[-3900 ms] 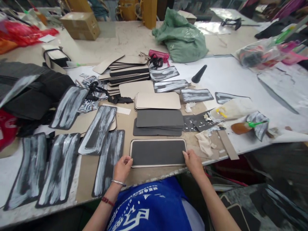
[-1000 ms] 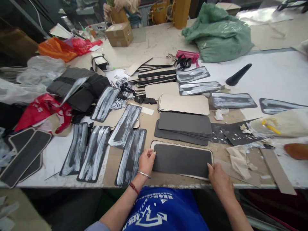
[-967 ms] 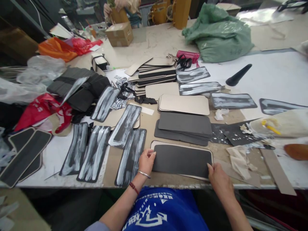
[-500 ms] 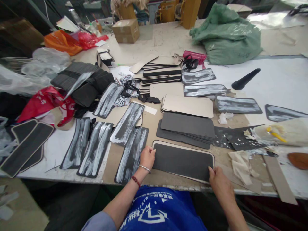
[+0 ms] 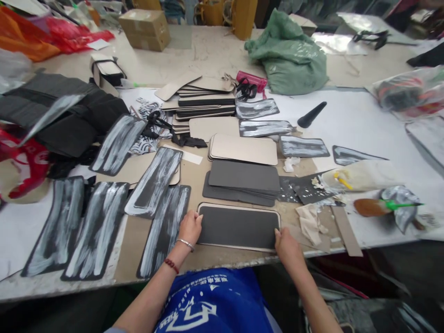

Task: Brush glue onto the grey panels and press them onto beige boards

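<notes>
A dark grey rectangular panel with a beige rim (image 5: pixel 239 227) lies at the table's front edge. My left hand (image 5: pixel 190 226) pinches its left end, wearing a metal bangle and a red bead bracelet. At the opposite end, my right hand (image 5: pixel 288 245) grips the panel between thumb and fingers. Just behind it sits a stack of plain grey panels (image 5: pixel 244 175), and beyond those a stack of beige boards (image 5: pixel 243 150). Close to my left hand is a grey panel streaked with white (image 5: pixel 164 231); several similar ones lie left and at the back.
Right of the panels are a crumpled cloth (image 5: pixel 310 224), a yellow-handled tool on a whitish sheet (image 5: pixel 360 175) and a brown container with a green stick (image 5: pixel 371 207). A green sack (image 5: pixel 287 60) and a cardboard box (image 5: pixel 144 30) stand behind. A dark bundle (image 5: pixel 65 99) fills the left.
My view has swung to the right, so the table's things appear further left. Both hands keep hold of the rimmed panel's ends, and its front edge lies more level in view.
</notes>
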Motion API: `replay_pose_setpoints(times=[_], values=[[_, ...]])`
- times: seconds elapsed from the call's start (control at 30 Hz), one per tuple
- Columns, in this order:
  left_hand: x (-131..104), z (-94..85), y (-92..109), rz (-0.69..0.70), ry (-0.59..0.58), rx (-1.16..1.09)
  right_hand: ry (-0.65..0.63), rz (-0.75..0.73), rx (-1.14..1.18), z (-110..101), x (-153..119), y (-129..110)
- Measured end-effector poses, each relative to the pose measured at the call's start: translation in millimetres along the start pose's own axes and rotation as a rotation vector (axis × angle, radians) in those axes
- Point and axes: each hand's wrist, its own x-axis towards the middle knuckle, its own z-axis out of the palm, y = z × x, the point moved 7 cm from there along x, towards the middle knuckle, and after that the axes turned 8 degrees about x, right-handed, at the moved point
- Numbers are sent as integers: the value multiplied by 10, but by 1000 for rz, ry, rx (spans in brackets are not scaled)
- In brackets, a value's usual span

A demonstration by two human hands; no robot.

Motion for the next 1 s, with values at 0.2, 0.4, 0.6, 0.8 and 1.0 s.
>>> replay_pose_setpoints(times=[0.2,0.4,0.6,0.8,1.0], values=[[2,4,12,0,-4,50,-7,39,-12,10,8,13],[17,39,-20,-11,-24,99,10,7,-23,32,19,25],[38,47,-34,-8,-34,107,8,-3,-32,74,47,52],[54,31,-14,1,-44,101,10,2,-49,63,13,21],[71,18,-6,28,-37,104,18,13,-46,51,-2,4]])
